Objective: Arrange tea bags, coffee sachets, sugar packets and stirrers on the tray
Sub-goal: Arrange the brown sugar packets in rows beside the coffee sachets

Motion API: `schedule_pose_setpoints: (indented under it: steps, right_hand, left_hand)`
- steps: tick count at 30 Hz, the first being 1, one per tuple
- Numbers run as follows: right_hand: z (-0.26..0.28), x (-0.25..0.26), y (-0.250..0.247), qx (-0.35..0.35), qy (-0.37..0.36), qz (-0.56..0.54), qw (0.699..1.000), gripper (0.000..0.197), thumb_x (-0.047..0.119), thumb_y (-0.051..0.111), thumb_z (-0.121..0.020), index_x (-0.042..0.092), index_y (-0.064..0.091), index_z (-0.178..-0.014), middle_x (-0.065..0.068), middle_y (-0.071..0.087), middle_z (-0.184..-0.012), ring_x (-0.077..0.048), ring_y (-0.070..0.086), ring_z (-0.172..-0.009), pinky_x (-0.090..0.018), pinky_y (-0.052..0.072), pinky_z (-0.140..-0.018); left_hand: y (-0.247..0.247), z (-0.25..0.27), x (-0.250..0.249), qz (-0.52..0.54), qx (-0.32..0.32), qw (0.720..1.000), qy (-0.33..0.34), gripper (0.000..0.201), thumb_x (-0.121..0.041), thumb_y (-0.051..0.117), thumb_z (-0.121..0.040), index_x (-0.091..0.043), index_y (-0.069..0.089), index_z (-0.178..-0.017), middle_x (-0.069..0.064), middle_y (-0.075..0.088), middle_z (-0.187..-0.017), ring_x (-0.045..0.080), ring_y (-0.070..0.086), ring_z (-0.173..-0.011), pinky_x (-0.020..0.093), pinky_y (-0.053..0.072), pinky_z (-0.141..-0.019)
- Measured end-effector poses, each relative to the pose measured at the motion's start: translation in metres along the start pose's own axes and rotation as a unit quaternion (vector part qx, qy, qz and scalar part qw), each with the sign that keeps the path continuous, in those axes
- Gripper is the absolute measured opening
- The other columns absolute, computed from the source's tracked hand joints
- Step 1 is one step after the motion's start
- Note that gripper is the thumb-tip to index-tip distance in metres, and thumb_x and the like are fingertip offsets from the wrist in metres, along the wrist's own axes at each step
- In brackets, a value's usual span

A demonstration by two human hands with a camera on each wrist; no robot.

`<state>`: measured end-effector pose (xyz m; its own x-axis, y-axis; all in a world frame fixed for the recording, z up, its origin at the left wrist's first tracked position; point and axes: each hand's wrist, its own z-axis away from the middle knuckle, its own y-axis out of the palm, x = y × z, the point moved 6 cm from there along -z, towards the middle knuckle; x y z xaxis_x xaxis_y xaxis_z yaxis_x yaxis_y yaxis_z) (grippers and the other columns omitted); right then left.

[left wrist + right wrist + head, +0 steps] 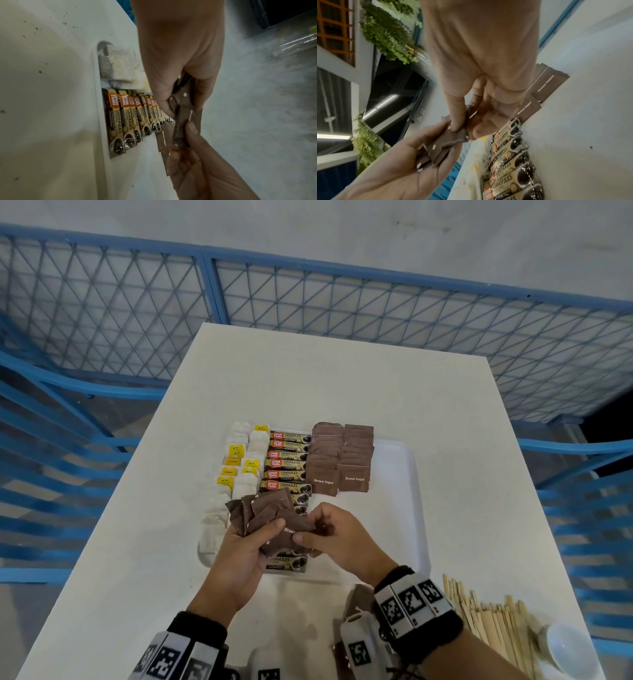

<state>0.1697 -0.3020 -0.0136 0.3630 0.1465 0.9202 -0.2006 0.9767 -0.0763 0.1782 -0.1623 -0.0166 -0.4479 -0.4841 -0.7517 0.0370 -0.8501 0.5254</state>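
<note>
1. Head view: loose fan of brown sugar packets [265, 517] held above the near part of the tray [399, 491], over the near end of the coffee row.
2. Left hand [239, 556]: grip curled under the fan, thumb pressed on top; several packets held.
3. Right hand [337, 534]: thumb and forefinger pinch the right edge of the top packet of the fan. Right wrist view confirms the pinch [458, 134].
4. Tray contents: two overlapping columns of sugar packets marked "Brown Sugar" [340, 457] towards the far right; one column of coffee sachets [289, 463] in the middle; tea bags [239, 470] with yellow tags along the left edge.
5. Tray lies on the white table [308, 378], about mid-table.
6. Wooden stirrers [493, 621] heaped at the near right corner of the table, off the tray, beside a white cup [565, 648].
7. More brown packets [359, 599] on the table near its near edge, partly hidden by the right wrist.
</note>
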Motion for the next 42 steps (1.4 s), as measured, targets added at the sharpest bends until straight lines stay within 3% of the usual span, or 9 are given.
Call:
schedule_pose_setpoints:
  steps: [4, 9, 14, 21, 29, 32, 34, 38, 42]
  right_hand:
    - [0.004, 0.005, -0.009, -0.007, -0.007, -0.088, 0.996, 0.014, 0.003, 0.067, -0.082, 0.01, 0.055, -0.079, -0.005, 0.06, -0.071, -0.008, 0.058, -0.055, -0.018, 0.049, -0.055]
    - [0.005, 0.007, -0.015, -0.01, -0.009, -0.125, 0.992, 0.008, 0.004, 0.06, -0.087, 0.012, 0.057, -0.085, -0.002, 0.058, -0.08, -0.006, 0.061, -0.065, -0.023, 0.054, -0.067]
    - [0.006, 0.003, -0.018, 0.022, 0.002, -0.133, 0.991, 0.018, -0.005, 0.062, -0.082, 0.01, 0.061, -0.091, 0.001, 0.065, -0.082, -0.01, 0.065, -0.072, -0.021, 0.053, -0.071]
    - [-0.016, -0.018, -0.066, -0.165, 0.031, -0.061, 0.984, 0.015, -0.001, 0.065, -0.082, 0.012, 0.058, -0.08, -0.005, 0.066, -0.075, -0.014, 0.061, -0.068, -0.017, 0.05, -0.059]
    - [-0.048, -0.035, -0.08, -0.229, 0.039, 0.091, 0.968, 0.021, 0.006, 0.072, -0.077, 0.017, 0.057, -0.086, -0.001, 0.061, -0.075, -0.019, 0.06, -0.073, -0.027, 0.053, -0.069]
    - [-0.053, -0.028, -0.077, -0.239, 0.009, 0.107, 0.965, 0.026, 0.005, 0.073, -0.077, 0.014, 0.054, -0.093, 0.0, 0.056, -0.072, -0.016, 0.056, -0.07, -0.018, 0.049, -0.065]
    - [-0.056, -0.025, -0.075, -0.238, -0.003, 0.131, 0.962, 0.031, 0.005, 0.072, -0.077, 0.012, 0.053, -0.101, -0.001, 0.055, -0.072, -0.016, 0.055, -0.07, -0.023, 0.05, -0.069]
    - [-0.061, -0.025, -0.071, -0.233, -0.013, 0.161, 0.959, 0.034, 0.005, 0.071, -0.079, 0.009, 0.051, -0.106, -0.001, 0.051, -0.068, -0.018, 0.053, -0.07, -0.029, 0.051, -0.073]
    - [-0.063, -0.025, -0.072, -0.248, -0.026, 0.181, 0.951, 0.032, 0.009, 0.07, -0.08, 0.008, 0.051, -0.107, -0.001, 0.05, -0.066, -0.016, 0.053, -0.071, -0.015, 0.041, -0.065]
  left_hand:
    - [-0.003, 0.0, -0.001, -0.01, -0.02, 1.0, 0.003, 0.068, -0.024, 0.092, -0.039, -0.01, 0.066, -0.101, 0.006, 0.074, -0.086, 0.019, 0.072, -0.079, 0.027, 0.057, -0.06]
    - [-0.003, 0.0, 0.0, -0.018, -0.054, 0.998, -0.009, 0.035, 0.008, 0.055, -0.083, -0.007, 0.059, -0.114, 0.002, 0.074, -0.086, 0.015, 0.071, -0.078, 0.024, 0.056, -0.06]
    - [-0.004, -0.001, -0.001, -0.009, -0.071, 0.997, -0.023, 0.034, 0.008, 0.053, -0.084, -0.005, 0.058, -0.115, 0.001, 0.074, -0.084, 0.013, 0.071, -0.076, 0.024, 0.056, -0.058]
    - [-0.011, 0.003, -0.005, 0.031, -0.092, 0.995, -0.03, 0.029, 0.007, 0.048, -0.088, -0.015, 0.061, -0.101, -0.002, 0.074, -0.079, 0.009, 0.071, -0.073, 0.025, 0.058, -0.058]
    - [-0.012, 0.009, -0.008, 0.041, -0.131, 0.99, -0.039, 0.027, 0.005, 0.045, -0.09, -0.017, 0.061, -0.094, 0.002, 0.069, -0.083, 0.014, 0.06, -0.084, 0.025, 0.057, -0.058]
    - [-0.013, 0.009, -0.009, 0.023, -0.126, 0.991, -0.039, 0.026, 0.004, 0.047, -0.089, -0.017, 0.061, -0.095, -0.003, 0.073, -0.075, 0.016, 0.062, -0.085, 0.033, 0.054, -0.07]
    - [-0.013, 0.009, -0.01, 0.015, -0.122, 0.992, -0.037, 0.027, 0.005, 0.047, -0.089, -0.017, 0.061, -0.095, -0.004, 0.074, -0.074, 0.016, 0.063, -0.084, 0.035, 0.05, -0.074]
    - [-0.009, 0.01, -0.009, 0.017, -0.103, 0.994, -0.037, 0.027, 0.006, 0.046, -0.09, -0.015, 0.061, -0.095, -0.003, 0.074, -0.073, 0.012, 0.07, -0.071, 0.029, 0.058, -0.058]
    - [-0.006, 0.009, -0.009, 0.022, -0.099, 0.994, -0.034, 0.027, 0.007, 0.046, -0.089, -0.014, 0.061, -0.098, -0.002, 0.074, -0.073, 0.009, 0.07, -0.065, 0.026, 0.055, -0.049]
